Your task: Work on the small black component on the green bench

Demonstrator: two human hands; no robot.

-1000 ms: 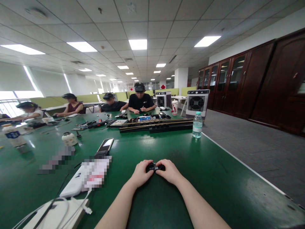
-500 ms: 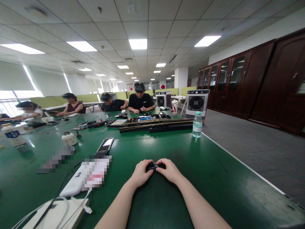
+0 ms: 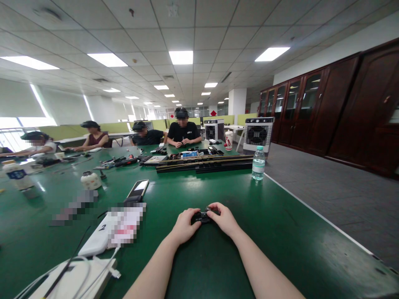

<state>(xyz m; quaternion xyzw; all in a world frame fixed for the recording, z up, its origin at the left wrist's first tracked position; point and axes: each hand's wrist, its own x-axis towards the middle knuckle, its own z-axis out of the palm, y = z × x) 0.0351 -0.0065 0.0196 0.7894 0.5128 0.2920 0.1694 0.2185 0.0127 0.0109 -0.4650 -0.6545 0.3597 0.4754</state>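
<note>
A small black device, its exact kind too small to make out, rests on the green tabletop in front of me. My left hand is closed around its left end, thumb on the near side and fingers on the far side. Just above the device's right end, my right hand pinches a small dark piece between thumb and fingertips. Whether that piece is fully apart from the device cannot be seen.
A water bottle stands near the table's right edge. Long black rails lie across the far side. To my left are a phone, a white power bank, papers and cables. Several people sit around the table.
My right hand has risen slightly off the device's right end, with a small dark piece in its fingertips, uncovering more of the device. The left hand has stayed in place.
</note>
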